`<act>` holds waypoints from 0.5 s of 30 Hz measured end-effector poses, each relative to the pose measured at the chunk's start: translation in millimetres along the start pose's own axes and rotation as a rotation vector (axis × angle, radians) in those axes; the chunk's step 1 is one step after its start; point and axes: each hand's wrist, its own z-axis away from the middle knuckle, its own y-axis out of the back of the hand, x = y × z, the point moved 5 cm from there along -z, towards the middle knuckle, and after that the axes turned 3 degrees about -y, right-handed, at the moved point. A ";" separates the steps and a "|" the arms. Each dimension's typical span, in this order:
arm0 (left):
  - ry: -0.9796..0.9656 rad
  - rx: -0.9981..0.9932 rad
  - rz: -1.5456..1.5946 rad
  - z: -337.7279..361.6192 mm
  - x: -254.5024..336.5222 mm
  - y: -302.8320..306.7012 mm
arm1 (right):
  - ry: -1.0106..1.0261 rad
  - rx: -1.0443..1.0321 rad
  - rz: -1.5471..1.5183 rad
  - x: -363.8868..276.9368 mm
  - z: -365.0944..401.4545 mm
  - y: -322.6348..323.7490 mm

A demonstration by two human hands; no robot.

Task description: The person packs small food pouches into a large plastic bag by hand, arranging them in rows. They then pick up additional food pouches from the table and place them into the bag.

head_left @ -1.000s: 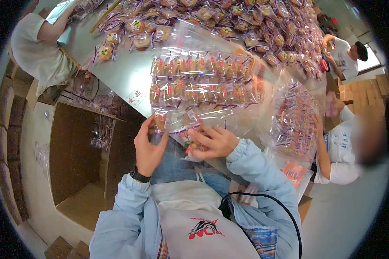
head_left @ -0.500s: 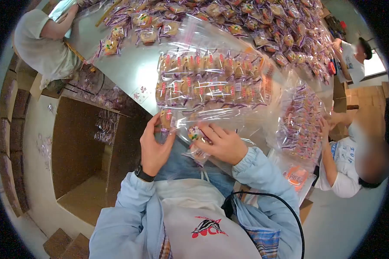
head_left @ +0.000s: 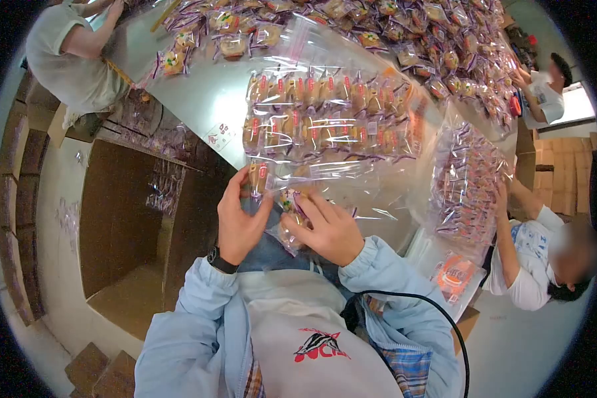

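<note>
A large clear plastic bag lies on the table in front of me, with rows of individually wrapped pastries standing on edge inside. My left hand has its thumb and fingers closed around a wrapped pastry at the left end of the row nearest me. Just to the right, my right hand grips another wrapped pastry, whose colourful printed wrapper shows past the fingertips. Below it, a second pastry packet hangs by the same hand; how it is held is partly hidden.
Loose wrapped pastries are heaped across the far table. On the right, a co-worker's hand touches another filled bag. Flat printed bags lie at the right edge. An open cardboard box stands left, below another person.
My right hand has moved slightly left, closer to my left hand, with the wrapped pastry. My left hand keeps its hold on the pastry at the row's end.
</note>
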 end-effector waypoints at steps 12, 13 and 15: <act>0.038 -0.117 0.037 3.8 -9.1 1.6 | 0.023 0.142 -0.051 7.8 -18.5 -15.7; 0.052 -0.127 -0.012 2.9 -7.8 5.5 | 0.037 0.143 -0.105 12.1 -15.5 -17.8; 0.087 -0.159 -0.099 3.4 -2.6 7.9 | 0.047 0.131 -0.204 14.5 -12.1 -19.3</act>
